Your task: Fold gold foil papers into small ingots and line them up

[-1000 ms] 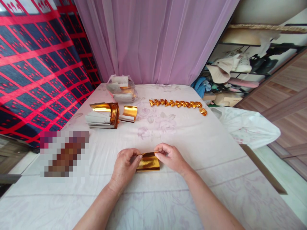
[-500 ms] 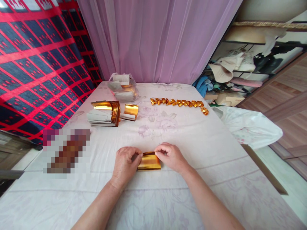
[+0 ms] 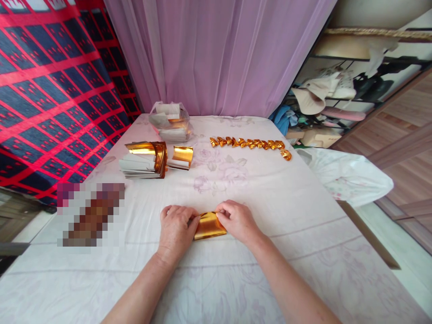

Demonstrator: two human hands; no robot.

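Left hand: fingers pinched on the left edge of the gold foil sheet.
Right hand: fingertips pinching the sheet's upper right edge.
Gold foil sheet: low on the desk, between both hands, apparently folded over.
Foil stack: far left.
Folded gold pieces: in a row, well beyond.

- A pale floral bedsheet covers the flat surface in the foreground.
- A sheer lilac curtain hangs behind it, lit softly by daylight.
- A red and navy grid-patterned cloth fills the left side.
- Cluttered shelves with hats and clothing stand to the right.
- A wood-grain floor shows at far right.
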